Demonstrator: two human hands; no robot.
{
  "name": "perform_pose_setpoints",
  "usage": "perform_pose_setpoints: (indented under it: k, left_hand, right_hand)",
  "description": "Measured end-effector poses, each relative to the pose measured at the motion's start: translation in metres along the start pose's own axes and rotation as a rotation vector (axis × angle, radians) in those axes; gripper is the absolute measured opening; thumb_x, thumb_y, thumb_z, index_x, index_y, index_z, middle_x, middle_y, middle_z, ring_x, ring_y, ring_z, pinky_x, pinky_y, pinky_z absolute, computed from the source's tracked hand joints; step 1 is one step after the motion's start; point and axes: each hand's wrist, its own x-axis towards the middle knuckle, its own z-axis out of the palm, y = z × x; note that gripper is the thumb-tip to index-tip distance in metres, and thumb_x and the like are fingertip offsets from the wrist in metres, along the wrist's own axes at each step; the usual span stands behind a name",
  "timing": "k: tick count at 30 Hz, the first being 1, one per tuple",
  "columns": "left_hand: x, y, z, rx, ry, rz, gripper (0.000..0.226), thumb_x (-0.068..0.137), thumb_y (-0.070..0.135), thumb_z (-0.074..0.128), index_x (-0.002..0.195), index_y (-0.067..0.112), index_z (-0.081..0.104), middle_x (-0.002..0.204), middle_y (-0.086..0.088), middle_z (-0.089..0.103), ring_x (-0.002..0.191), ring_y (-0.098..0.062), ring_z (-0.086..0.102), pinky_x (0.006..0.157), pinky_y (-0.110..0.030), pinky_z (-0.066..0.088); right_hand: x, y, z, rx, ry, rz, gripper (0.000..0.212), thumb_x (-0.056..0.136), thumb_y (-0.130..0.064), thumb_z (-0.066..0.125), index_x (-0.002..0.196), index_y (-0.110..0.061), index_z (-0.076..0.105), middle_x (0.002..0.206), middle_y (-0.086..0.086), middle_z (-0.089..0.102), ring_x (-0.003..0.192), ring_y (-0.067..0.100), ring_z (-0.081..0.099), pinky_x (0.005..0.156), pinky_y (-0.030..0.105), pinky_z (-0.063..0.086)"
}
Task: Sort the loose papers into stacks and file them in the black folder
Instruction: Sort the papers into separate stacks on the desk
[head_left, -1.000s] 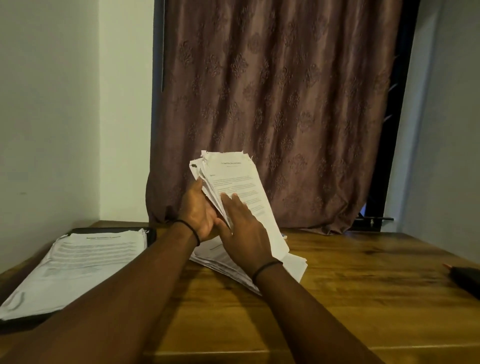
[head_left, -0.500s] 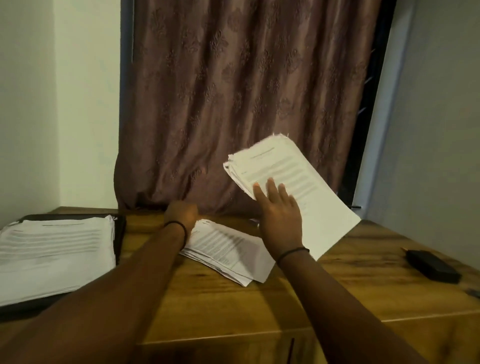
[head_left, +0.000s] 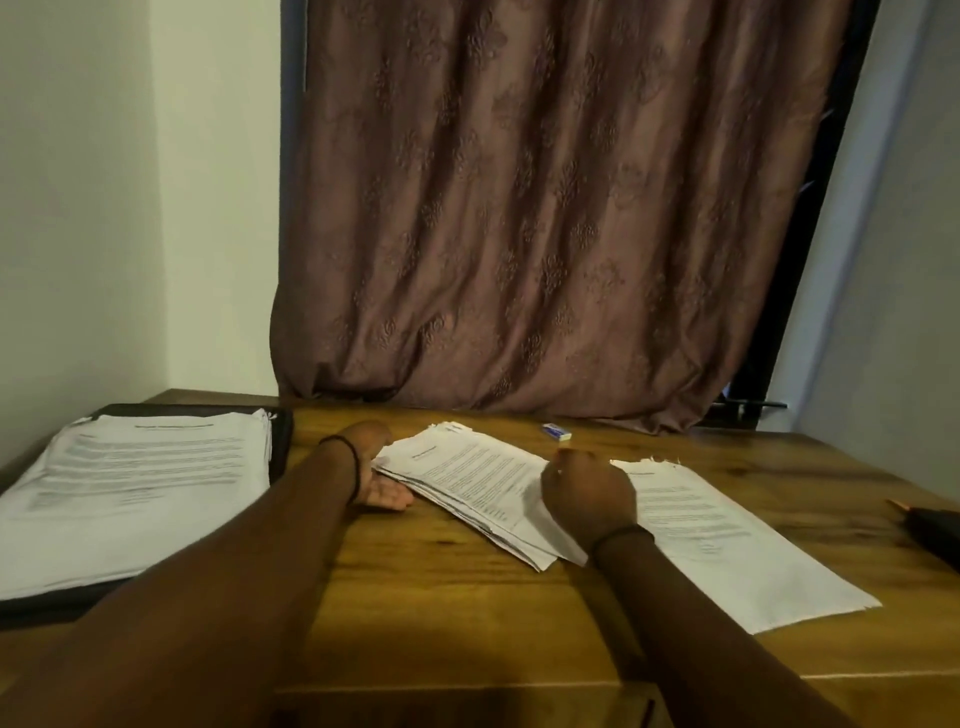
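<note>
The black folder (head_left: 283, 441) lies open at the left of the wooden table, with a thick stack of printed papers (head_left: 145, 483) on it. A second, skewed stack (head_left: 467, 473) sits mid-table. My left hand (head_left: 382, 480) lies against its left edge, palm turned up, fingers hidden under the sheets. A third sheaf with a torn top edge (head_left: 727, 540) lies flat to the right. Between these two piles my right hand (head_left: 587, 493) rests knuckles up with curled fingers; its fingertips are hidden.
A small blue-and-white eraser (head_left: 557, 431) lies behind the papers near the brown curtain (head_left: 519, 234). A black object (head_left: 935, 530) and a pencil tip (head_left: 896, 504) sit at the table's right edge. Walls close in on both sides. Bare wood (head_left: 441, 597) lies in front.
My right hand has carried the raised sheaf down and to the right, and it now lies flat on the table. My left hand has slid to the middle stack's left edge.
</note>
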Motion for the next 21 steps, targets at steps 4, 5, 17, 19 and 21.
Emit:
perform_pose_setpoints:
  k: [4, 5, 17, 19, 21]
  left_hand:
    - [0.001, -0.007, 0.006, -0.129, -0.027, 0.026, 0.044, 0.103, 0.022, 0.037, 0.139, -0.004, 0.037, 0.134, -0.031, 0.051, 0.125, -0.044, 0.051, 0.099, -0.051, 0.042]
    - [0.006, -0.009, 0.006, -0.159, -0.017, 0.041, 0.042, 0.103, 0.019, 0.037, 0.138, -0.004, 0.039, 0.134, -0.029, 0.052, 0.124, -0.041, 0.053, 0.098, -0.049, 0.043]
    - [0.049, -0.011, 0.006, -0.359, 0.014, 0.258, 0.037, 0.102, 0.001, 0.031, 0.136, 0.002, 0.046, 0.133, -0.017, 0.058, 0.117, -0.033, 0.058, 0.084, -0.045, 0.047]
    - [0.051, -0.011, 0.004, -0.397, -0.017, 0.274, 0.035, 0.104, 0.007, 0.033, 0.136, 0.005, 0.046, 0.132, -0.016, 0.059, 0.115, -0.034, 0.059, 0.085, -0.046, 0.047]
    - [0.054, -0.012, 0.0, -0.443, -0.062, 0.271, 0.034, 0.105, 0.014, 0.036, 0.135, 0.007, 0.048, 0.131, -0.014, 0.061, 0.106, -0.031, 0.062, 0.084, -0.046, 0.049]
  right_hand:
    - [0.01, -0.053, 0.016, 0.298, -0.127, -0.17, 0.038, 0.097, -0.047, 0.048, 0.114, -0.021, 0.07, 0.113, 0.0, 0.07, 0.103, 0.02, 0.063, 0.09, 0.032, 0.051]
    - [0.012, -0.063, 0.021, 0.327, -0.172, -0.185, 0.04, 0.096, -0.05, 0.05, 0.119, -0.022, 0.069, 0.12, -0.002, 0.068, 0.109, 0.019, 0.061, 0.094, 0.033, 0.049]
    - [0.018, -0.092, 0.058, 0.139, -0.152, -0.322, 0.041, 0.091, -0.052, 0.054, 0.113, -0.021, 0.068, 0.108, 0.0, 0.071, 0.093, 0.019, 0.064, 0.082, 0.034, 0.053]
    - [0.022, -0.101, 0.062, 0.114, -0.129, -0.358, 0.039, 0.091, -0.052, 0.053, 0.108, -0.021, 0.068, 0.102, 0.0, 0.071, 0.086, 0.019, 0.063, 0.079, 0.036, 0.055]
    - [0.026, -0.107, 0.065, 0.105, -0.103, -0.405, 0.035, 0.091, -0.049, 0.053, 0.104, -0.021, 0.069, 0.098, 0.001, 0.071, 0.08, 0.018, 0.063, 0.076, 0.036, 0.055]
